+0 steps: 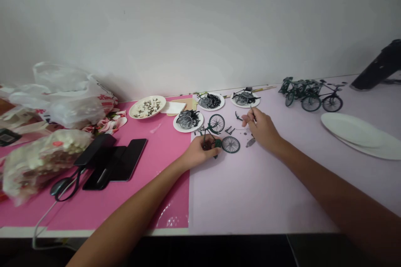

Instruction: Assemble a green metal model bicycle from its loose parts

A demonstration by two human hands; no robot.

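Note:
My left hand (198,152) is closed on the frame of a small dark green model bicycle (219,133) lying on the pale lilac mat (250,192). One of its wheels stands up behind my fingers, the other lies flat to their right. My right hand (261,127) is closed in a pinch on a thin tool or small part I cannot make out, just right of the model. Several loose small parts (247,139) lie between my two hands.
Three white plates (188,122) (211,101) (246,99) hold wheels and dark parts; a fourth (147,107) holds small bits. Finished model bicycles (311,94) stand at the back right, empty white plates (360,135) at the right. Phones (127,159), scissors (67,184) and plastic bags (62,100) lie on the pink mat.

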